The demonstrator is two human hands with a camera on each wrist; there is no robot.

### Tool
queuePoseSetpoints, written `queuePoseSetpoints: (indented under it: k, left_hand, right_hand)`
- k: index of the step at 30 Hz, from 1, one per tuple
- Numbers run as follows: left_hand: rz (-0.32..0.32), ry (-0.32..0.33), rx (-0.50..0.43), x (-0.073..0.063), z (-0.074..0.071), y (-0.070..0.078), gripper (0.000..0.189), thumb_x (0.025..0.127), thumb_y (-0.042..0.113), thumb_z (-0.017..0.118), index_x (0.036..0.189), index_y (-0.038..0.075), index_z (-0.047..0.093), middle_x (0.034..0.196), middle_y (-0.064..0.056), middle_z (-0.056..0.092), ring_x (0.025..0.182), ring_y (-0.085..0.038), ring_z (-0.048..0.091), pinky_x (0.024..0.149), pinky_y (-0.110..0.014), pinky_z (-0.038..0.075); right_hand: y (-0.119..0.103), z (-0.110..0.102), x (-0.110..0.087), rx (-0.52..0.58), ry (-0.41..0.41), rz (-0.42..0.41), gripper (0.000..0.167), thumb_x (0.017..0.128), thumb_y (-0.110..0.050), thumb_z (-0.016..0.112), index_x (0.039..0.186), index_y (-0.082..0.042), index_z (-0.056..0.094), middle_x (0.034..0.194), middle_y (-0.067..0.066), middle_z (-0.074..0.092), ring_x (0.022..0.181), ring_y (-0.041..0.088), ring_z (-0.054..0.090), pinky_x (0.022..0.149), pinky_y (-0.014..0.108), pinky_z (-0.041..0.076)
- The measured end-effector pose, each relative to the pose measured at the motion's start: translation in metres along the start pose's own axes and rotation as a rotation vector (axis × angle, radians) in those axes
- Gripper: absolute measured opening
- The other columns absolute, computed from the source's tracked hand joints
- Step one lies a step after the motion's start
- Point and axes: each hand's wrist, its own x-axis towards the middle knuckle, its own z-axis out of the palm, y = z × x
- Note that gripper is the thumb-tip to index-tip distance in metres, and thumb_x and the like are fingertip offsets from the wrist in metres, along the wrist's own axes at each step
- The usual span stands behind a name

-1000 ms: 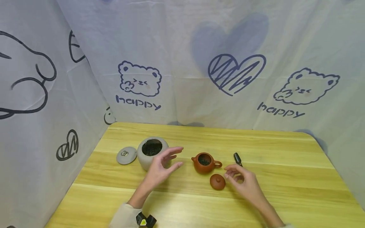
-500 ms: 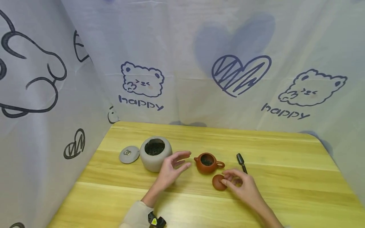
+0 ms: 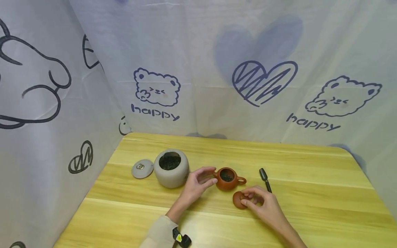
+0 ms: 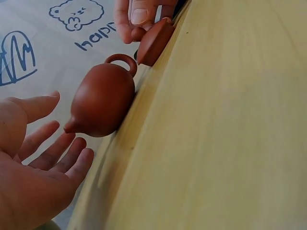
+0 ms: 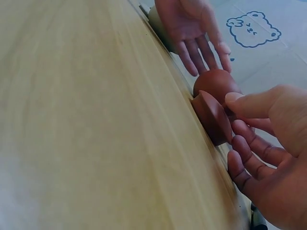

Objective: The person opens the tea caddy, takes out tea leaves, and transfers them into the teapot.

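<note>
A reddish-brown clay teapot (image 3: pixel 226 185) stands upright and uncovered on the table, dark leaves visible inside. My left hand (image 3: pixel 196 185) is beside its spout, fingers and thumb spread apart; in the left wrist view the fingertips (image 4: pixel 84 158) come right up to the spout without curling round the pot (image 4: pixel 103 98). In front of the handle is the round teapot lid (image 3: pixel 237 200). My right hand (image 3: pixel 266 206) pinches its knob between thumb and fingers, and the lid (image 5: pixel 211 120) is close over the tabletop in the right wrist view.
A grey round jar (image 3: pixel 171 175) holding dark leaves stands left of the left hand. Its flat grey lid (image 3: pixel 142 168) with a ring handle lies beside it. Beyond the right hand lies a dark slim scoop (image 3: pixel 264 176). A printed cloth (image 3: pixel 211 103) hangs behind the wooden table (image 3: pixel 322 193).
My left hand has moved right, from beside the jar to the teapot's spout. My right hand has come left onto the lid and taken its knob.
</note>
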Motion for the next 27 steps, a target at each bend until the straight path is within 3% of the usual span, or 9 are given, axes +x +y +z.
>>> queuePoseSetpoints:
  k: [11,27]
  left_hand:
    - [-0.009,0.073,-0.014,0.003,0.01,-0.019,0.035,0.097,0.001,0.069,0.131,-0.008,0.064,0.126,-0.024,0.068,0.123,-0.037,0.063,0.095,-0.023,0.055]
    - [-0.064,0.161,-0.052,0.012,0.013,-0.022,0.025,0.097,0.002,0.07,0.12,-0.007,0.072,0.122,-0.022,0.07,0.116,-0.033,0.067,0.091,-0.021,0.056]
  right_hand:
    - [0.008,0.003,-0.005,0.015,-0.011,-0.077,0.021,0.084,-0.006,0.084,0.105,-0.011,0.078,0.101,0.001,0.071,0.083,0.011,0.065,0.062,0.025,0.058]
    - [0.005,0.008,0.0,-0.048,0.046,-0.089,0.02,0.081,-0.004,0.086,0.099,-0.012,0.081,0.102,-0.001,0.07,0.084,0.016,0.066,0.06,0.025,0.058]
